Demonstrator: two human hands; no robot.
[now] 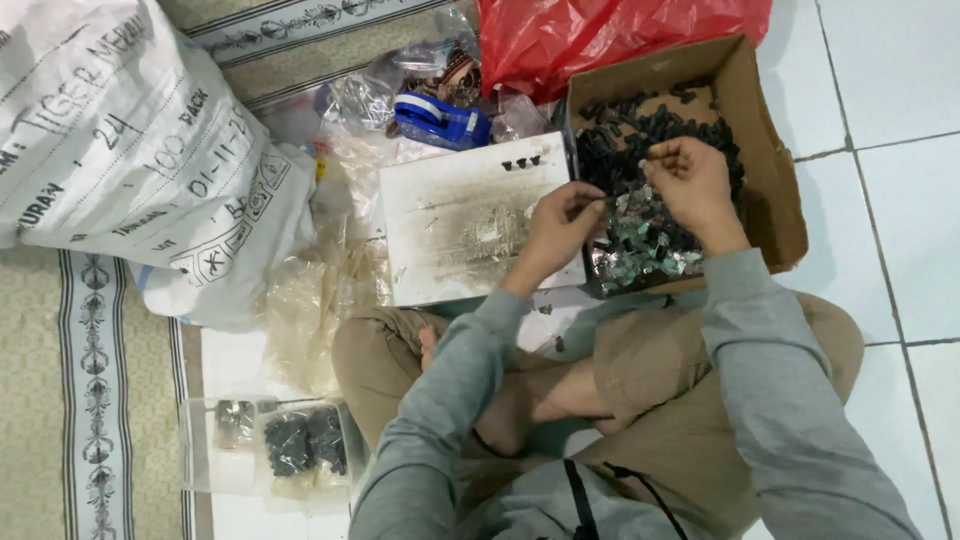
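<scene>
left hand: fingers pinched on a small thin part, too small to identify | right hand: fingers closed together over the black small parts in the cardboard box | parts lie at 12 o'clock from right hand, nearer to it; left hand at 8 o'clock, over white board | long axis: cannot tell

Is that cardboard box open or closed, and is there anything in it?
Open: the cardboard box has its flaps spread, showing small black pieces and shiny bits inside.
</scene>
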